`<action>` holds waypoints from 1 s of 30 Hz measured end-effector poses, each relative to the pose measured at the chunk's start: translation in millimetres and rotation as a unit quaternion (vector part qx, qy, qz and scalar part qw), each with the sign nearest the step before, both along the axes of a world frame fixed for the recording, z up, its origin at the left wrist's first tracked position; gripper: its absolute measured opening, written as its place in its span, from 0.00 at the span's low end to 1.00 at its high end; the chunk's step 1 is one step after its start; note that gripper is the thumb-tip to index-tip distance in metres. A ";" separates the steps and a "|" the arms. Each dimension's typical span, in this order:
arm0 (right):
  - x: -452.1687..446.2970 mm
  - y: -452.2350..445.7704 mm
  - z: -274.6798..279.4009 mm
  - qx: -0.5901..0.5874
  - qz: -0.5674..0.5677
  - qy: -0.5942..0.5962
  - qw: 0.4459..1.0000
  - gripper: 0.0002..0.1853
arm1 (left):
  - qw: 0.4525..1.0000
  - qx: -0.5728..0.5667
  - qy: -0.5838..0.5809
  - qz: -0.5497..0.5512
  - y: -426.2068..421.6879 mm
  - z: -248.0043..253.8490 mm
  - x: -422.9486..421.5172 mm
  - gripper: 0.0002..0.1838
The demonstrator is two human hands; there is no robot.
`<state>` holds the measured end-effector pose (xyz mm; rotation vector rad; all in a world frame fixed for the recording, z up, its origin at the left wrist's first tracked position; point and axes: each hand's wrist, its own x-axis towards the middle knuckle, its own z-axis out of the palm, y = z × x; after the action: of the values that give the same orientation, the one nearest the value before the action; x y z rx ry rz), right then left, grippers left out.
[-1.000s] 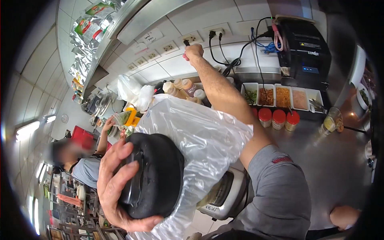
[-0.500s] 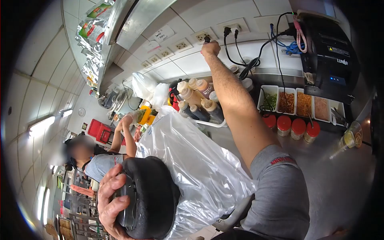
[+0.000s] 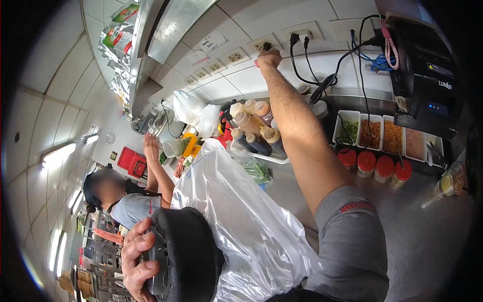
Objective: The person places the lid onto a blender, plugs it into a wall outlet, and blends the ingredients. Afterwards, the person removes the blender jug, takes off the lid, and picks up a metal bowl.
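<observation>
My right hand (image 3: 270, 58) is closed around a small black plug (image 3: 266, 46) at a wall outlet (image 3: 259, 41), its arm stretched over the counter. Whether the plug sits fully in the socket I cannot tell. My left hand (image 3: 138, 257), low on the left, has its fingers curled over the dark, smooth end of a bulky round black object (image 3: 193, 254); its exact kind is unclear. Beside that object a large clear plastic bag (image 3: 241, 216) spreads between my arms.
Squeeze bottles (image 3: 247, 122) stand in a white basket near a bag of greens (image 3: 258, 172). Right lie topping trays (image 3: 371, 132), red-lidded jars (image 3: 366, 163), cables (image 3: 322, 88) and a black printer (image 3: 427, 75). Another person (image 3: 136, 206) works at left.
The view has shifted slightly, and the clear bag sits lower, showing the bag of greens. The other person's hand has risen. My right hand stays at the outlet; my left keeps its hold.
</observation>
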<state>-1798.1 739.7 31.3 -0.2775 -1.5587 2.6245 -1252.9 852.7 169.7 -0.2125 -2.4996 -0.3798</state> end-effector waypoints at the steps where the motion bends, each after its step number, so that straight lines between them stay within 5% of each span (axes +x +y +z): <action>1: 5.7 11.3 10.4 -0.011 0.044 -0.016 0.999 0.09 | 1.000 -0.002 0.000 0.002 -1.9 0.0 0.6 0.16; 6: 8.2 16.5 19.1 -0.055 0.078 -0.061 0.994 0.08 | 0.999 0.000 -0.012 -0.034 -13.3 0.9 5.6 0.14; 8: 13.3 22.5 17.7 -0.032 0.097 -0.059 0.993 0.12 | 0.998 0.006 0.030 -0.056 -14.8 -4.4 -0.5 0.21; 10: 3.6 22.5 7.2 0.195 0.080 0.047 0.976 0.17 | 0.988 -0.004 -0.015 -0.155 -21.7 -4.0 -1.3 0.48; 12: 28.1 40.9 7.4 0.290 0.022 0.105 0.951 0.19 | 0.983 -0.007 -0.006 -0.185 -23.9 2.9 -7.8 0.48; 14: 43.7 49.3 -0.3 0.445 -0.092 0.228 0.861 0.21 | 0.985 -0.035 -0.018 -0.165 -22.7 12.9 -8.5 0.43; 17: 101.8 107.8 3.4 0.313 0.035 0.357 0.879 0.15 | 0.987 -0.065 -0.037 -0.143 -12.1 25.0 -4.3 0.40; 21: 184.5 195.9 -3.7 0.138 0.301 0.267 0.905 0.13 | 0.987 -0.086 -0.031 -0.135 -16.3 25.0 4.3 0.41; 23: 220.0 231.2 -20.1 0.153 0.278 0.314 0.895 0.13 | 0.988 -0.078 -0.006 -0.131 -17.0 21.4 8.1 0.40; 25: 269.1 267.0 -31.1 0.023 0.291 0.240 0.926 0.12 | 0.988 -0.075 0.021 -0.136 -17.1 19.1 12.1 0.39; 30: 385.3 313.0 -54.7 0.058 0.178 0.135 0.973 0.12 | 0.985 -0.062 0.077 -0.140 -21.1 10.3 15.0 0.47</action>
<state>-1412.8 1052.8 -23.4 0.3875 -1.7899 2.6536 -1237.8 831.7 180.0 -0.6254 -2.3452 -0.3071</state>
